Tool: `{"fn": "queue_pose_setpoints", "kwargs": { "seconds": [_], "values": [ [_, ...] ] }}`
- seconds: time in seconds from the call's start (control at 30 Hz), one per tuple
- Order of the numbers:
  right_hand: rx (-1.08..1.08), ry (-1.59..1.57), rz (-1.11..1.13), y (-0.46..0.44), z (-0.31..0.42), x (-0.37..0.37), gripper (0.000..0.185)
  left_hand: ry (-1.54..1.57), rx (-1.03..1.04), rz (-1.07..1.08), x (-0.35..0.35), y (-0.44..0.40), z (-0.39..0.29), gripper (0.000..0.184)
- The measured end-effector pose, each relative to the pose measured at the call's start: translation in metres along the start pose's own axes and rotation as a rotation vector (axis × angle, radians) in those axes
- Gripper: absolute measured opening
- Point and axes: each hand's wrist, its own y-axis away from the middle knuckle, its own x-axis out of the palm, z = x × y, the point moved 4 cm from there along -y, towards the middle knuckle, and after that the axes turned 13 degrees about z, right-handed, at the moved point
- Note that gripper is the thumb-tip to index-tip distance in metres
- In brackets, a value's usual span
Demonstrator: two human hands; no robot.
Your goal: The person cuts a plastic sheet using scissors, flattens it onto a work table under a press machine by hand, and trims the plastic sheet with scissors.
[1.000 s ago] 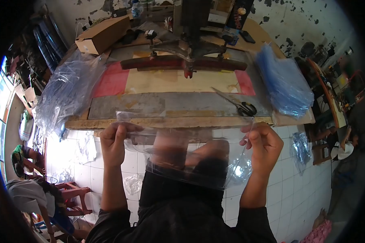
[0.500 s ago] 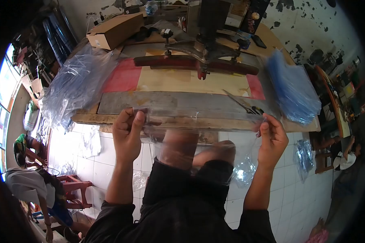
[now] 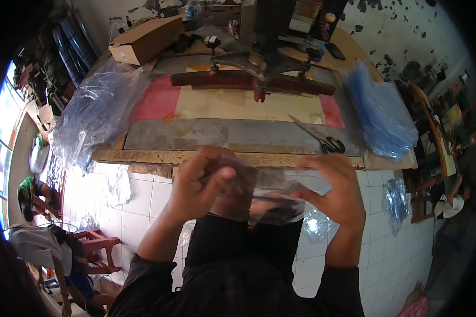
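Note:
A clear plastic sheet (image 3: 272, 198) hangs between my hands, over my lap and in front of the table's edge. My left hand (image 3: 203, 185) is closed on its left part, thumb against the fingers. At the sheet's right side, my right hand (image 3: 336, 193) has its thumb and fingers apart, touching or close to the plastic; whether it grips is unclear. Black-handled scissors (image 3: 328, 142) lie on the table beyond my right hand. The machine's red bar (image 3: 248, 84) spans the yellow and pink work surface (image 3: 217, 103).
Clear plastic (image 3: 98, 111) is heaped at the table's left. A bluish plastic stack (image 3: 381, 116) lies at the right. A cardboard box (image 3: 148, 39) and a phone (image 3: 334, 50) are farther back. People sit at the far left and far right; a red stool (image 3: 98, 251) stands left.
My hands have come closer together, and the sheet that was stretched between them is now bunched. My right hand's fingers have spread. The view has shifted slightly.

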Motion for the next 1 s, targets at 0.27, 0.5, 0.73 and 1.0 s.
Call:
{"fn": "queue_pose_setpoints", "kwargs": {
  "seconds": [0.27,0.5,0.73,1.0],
  "values": [
    [0.111,-0.544,0.214,0.022,-0.001,0.011,0.021,-0.178,-0.097,0.126,0.004,0.000,-0.011,0.031],
    [0.147,-0.402,0.167,0.054,-0.019,-0.010,0.015,0.293,-0.320,0.127,0.021,-0.022,0.012,0.031],
    [0.505,-0.306,-0.208,0.080,-0.113,-0.113,0.011,0.066,-0.172,-0.024,-0.005,-0.060,0.055,0.034],
    [0.594,-0.476,-0.749,0.062,-0.325,-0.237,0.041,-0.232,-0.228,0.016,-0.009,-0.070,0.106,0.029]
  ]
}}
